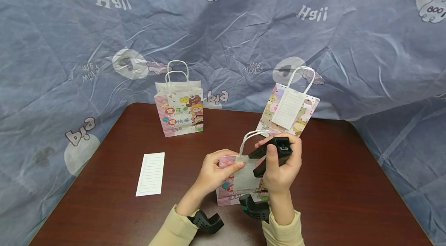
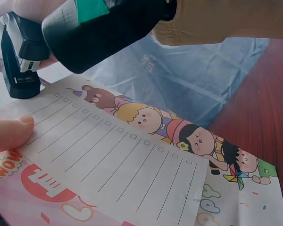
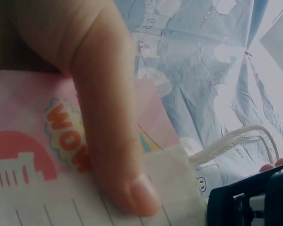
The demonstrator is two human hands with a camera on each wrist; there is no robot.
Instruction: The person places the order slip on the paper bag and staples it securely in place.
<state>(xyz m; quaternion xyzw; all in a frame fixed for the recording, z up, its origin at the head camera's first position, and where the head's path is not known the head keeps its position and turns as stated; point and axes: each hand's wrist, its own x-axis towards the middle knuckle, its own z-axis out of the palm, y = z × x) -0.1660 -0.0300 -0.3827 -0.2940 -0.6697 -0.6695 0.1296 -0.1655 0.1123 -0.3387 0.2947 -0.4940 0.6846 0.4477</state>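
- Across my head feed lies the table [image 1: 334, 188], with two paper bags near its far edge and a third in work toward the middle of its near edge.
- That pink work bag [image 1: 227, 192] is where I'm concentrating; I can't tell whether its base rests on the surface.
- The other pink bag [image 1: 181, 116] is upright near the far left corner. The animal-print bag [image 1: 304, 116] sits tilted toward the far right corner, a lined sheet [image 1: 288, 108] on its front.
- I have the right hand [image 1: 283, 168] curled round a black stapler and the left hand [image 1: 214, 170] pinching the work bag's top with its thumb across the paper.
- The stapler [image 1: 275, 149] has its jaws parted at the bag's top edge; from my views I can't confirm that they straddle it. I read this step as lining up to staple.
- The list sheet [image 1: 245, 178] lies over the work bag's front, up at its top edge. Next, I judge, I need both layers inside the jaws, the paper held flat, then one firm squeeze.
- A loose sheet [image 1: 150, 174] lies flat toward the left edge, apart from every bag, so I'd guess one more round remains.
- Smallest worry: the white cord handle [image 1: 243, 143] rises just beside the stapler; I'd steer the bite clear of it and the thumb.
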